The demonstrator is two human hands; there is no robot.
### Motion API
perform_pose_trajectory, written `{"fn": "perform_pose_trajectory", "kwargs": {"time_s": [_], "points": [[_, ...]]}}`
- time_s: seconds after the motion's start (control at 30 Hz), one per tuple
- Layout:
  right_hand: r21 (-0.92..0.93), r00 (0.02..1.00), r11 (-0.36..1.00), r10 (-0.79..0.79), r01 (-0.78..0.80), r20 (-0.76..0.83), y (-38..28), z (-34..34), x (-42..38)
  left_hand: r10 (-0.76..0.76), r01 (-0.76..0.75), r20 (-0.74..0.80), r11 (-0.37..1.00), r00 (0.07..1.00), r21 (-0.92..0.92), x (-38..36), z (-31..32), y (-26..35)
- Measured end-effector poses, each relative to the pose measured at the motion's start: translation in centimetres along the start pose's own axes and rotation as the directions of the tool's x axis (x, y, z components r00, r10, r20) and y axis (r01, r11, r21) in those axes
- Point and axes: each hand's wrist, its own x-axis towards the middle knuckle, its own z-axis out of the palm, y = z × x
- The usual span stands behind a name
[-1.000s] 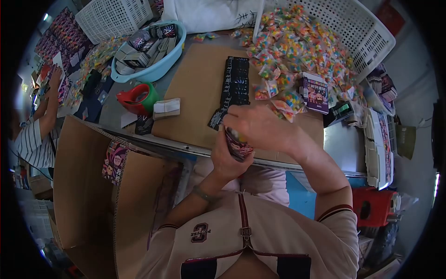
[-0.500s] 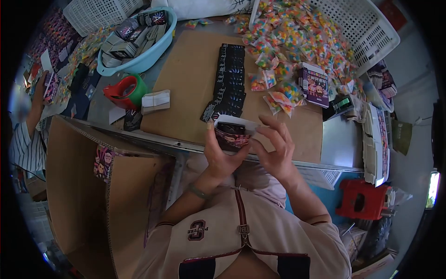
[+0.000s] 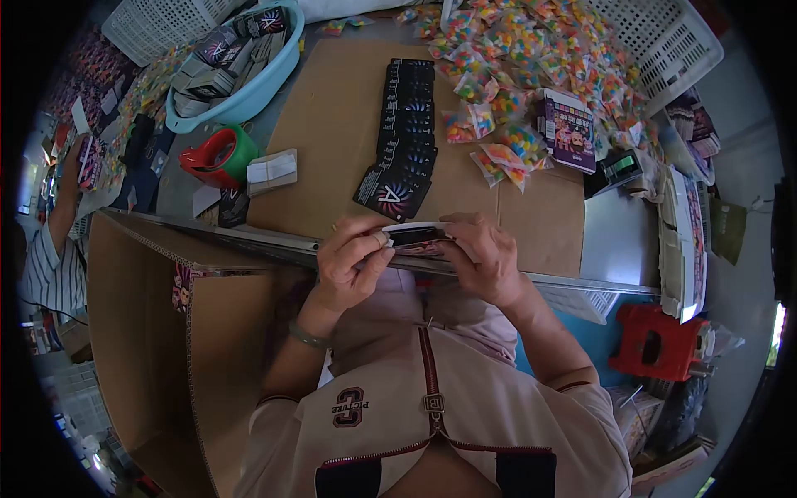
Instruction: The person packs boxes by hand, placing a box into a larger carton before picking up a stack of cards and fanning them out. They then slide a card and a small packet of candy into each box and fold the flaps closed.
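A small printed card box (image 3: 418, 238) is held between both hands at the table's front edge, its white flap up and something black inside its opening. My left hand (image 3: 352, 261) pinches the box's left end with bent fingers. At the right end, my right hand (image 3: 481, 259) grips it with thumb and fingers. Just beyond the box, a row of overlapping black packets (image 3: 407, 124) with starburst prints runs away from me over a brown cardboard sheet (image 3: 324, 108).
Clear bags of colourful candy (image 3: 531, 66) heap at the back right, by a purple printed box (image 3: 569, 129). A blue basin (image 3: 249, 95) of black packets, a tape dispenser (image 3: 222, 158) and white cards (image 3: 272, 170) lie left. A large open carton (image 3: 141, 332) stands below left; a red stool (image 3: 652, 342) right.
The box has tipped flatter, so its opening looks narrower. My left hand has shifted left and now pinches the box end; my right hand has closed in on its right end.
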Motion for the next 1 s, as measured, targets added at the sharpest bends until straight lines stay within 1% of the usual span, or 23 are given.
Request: {"fn": "perform_pose_trajectory", "kwargs": {"time_s": [0.07,0.1,0.13,0.17,0.2,0.27,0.3,0.37,0.4,0.43,0.47,0.5,0.57,0.6,0.67,0.7,0.77,0.8,0.87,0.9,0.97,1.0], "points": [[-0.036,0.999,0.999,-0.019,0.017,-0.044,0.1,0.2,0.0,-0.138,0.142,0.053,0.985,0.989,-0.100,-0.3,-0.4,0.0],[-0.034,0.999,0.999,-0.018,0.016,-0.043,0.2,-0.1,0.2,-0.140,0.144,0.053,0.985,0.989,-0.099,-0.4,-0.1,0.5],[-0.056,0.996,0.995,-0.083,0.086,0.042,0.2,-0.7,0.4,-0.332,0.313,-0.008,0.898,0.943,-0.310,-0.4,0.4,1.1],[-0.074,0.981,0.985,-0.146,0.156,0.126,0.2,-1.2,0.7,-0.516,0.432,-0.025,0.741,0.856,-0.514,-0.3,0.8,1.4],[-0.077,0.982,0.985,-0.144,0.154,0.124,0.0,-1.5,1.0,-0.515,0.432,-0.022,0.740,0.857,-0.515,-0.4,0.6,1.2],[-0.075,0.973,0.972,-0.216,0.222,0.076,-0.5,-1.6,1.3,-0.421,0.426,0.092,0.841,0.902,-0.334,-0.6,-0.4,0.6],[-0.074,0.974,0.973,-0.215,0.220,0.078,-0.5,-1.5,1.3,-0.423,0.428,0.092,0.840,0.901,-0.334,-0.2,-0.6,0.5],[0.017,0.987,0.990,-0.138,0.137,0.087,-0.5,-1.1,1.1,-0.262,0.317,0.216,0.906,0.940,-0.279,0.8,-1.2,0.5],[0.019,0.987,0.991,-0.135,0.134,0.085,-1.0,-1.4,1.4,-0.263,0.319,0.220,0.906,0.939,-0.278,1.3,-1.4,0.8],[0.031,0.989,1.000,-0.007,0.002,0.150,-1.9,-2.0,2.2,-0.295,0.372,0.281,0.884,0.913,-0.283,1.9,-1.7,1.1],[0.035,0.969,0.991,0.120,-0.130,0.215,-2.4,-2.4,2.7,-0.324,0.426,0.342,0.859,0.882,-0.285,2.3,-1.8,1.2],[0.036,0.970,0.991,0.122,-0.132,0.211,-2.3,-2.4,2.7,-0.322,0.425,0.346,0.860,0.881,-0.283,2.1,-1.5,1.0],[0.104,0.933,0.958,0.229,-0.266,0.277,-2.0,-2.3,2.7,-0.254,0.296,0.230,0.939,0.940,-0.175,1.6,-0.5,0.5],[0.103,0.933,0.958,0.231,-0.267,0.276,-1.7,-1.9,2.4,-0.253,0.296,0.231,0.939,0.939,-0.176,1.6,-0.4,0.4],[0.160,0.987,0.976,0.131,-0.145,0.094,-1.0,-0.7,1.4,-0.252,0.283,0.176,0.942,0.952,-0.180,1.7,-0.2,0.3],[0.159,0.986,0.976,0.137,-0.151,0.095,-0.9,-0.4,1.1,-0.254,0.286,0.179,0.940,0.950,-0.183,1.6,-0.1,0.2],[0.146,0.995,0.984,0.103,-0.100,-0.009,-0.8,0.2,0.7,-0.299,0.327,0.172,0.930,0.939,-0.169,1.6,0.0,0.2],[0.148,0.994,0.983,0.106,-0.104,-0.010,-0.5,0.3,0.4,-0.301,0.330,0.176,0.929,0.937,-0.168,1.5,0.0,0.2],[-0.064,0.997,0.995,-0.078,0.078,0.005,0.0,0.2,0.0,-0.325,0.357,0.177,0.912,0.929,-0.201,1.5,-0.1,0.2],[-0.064,0.997,0.995,-0.073,0.073,0.003,0.1,0.0,-0.2,-0.326,0.360,0.182,0.911,0.928,-0.201,1.4,-0.1,0.3],[-0.137,0.988,0.979,-0.140,0.148,0.070,0.2,-0.4,-0.3,-0.211,0.236,0.170,0.960,0.963,-0.148,1.2,-0.2,0.9],[-0.140,0.988,0.980,-0.137,0.145,0.066,-0.1,-0.4,-0.4,-0.208,0.235,0.175,0.960,0.962,-0.150,0.9,-0.3,1.0]]}}
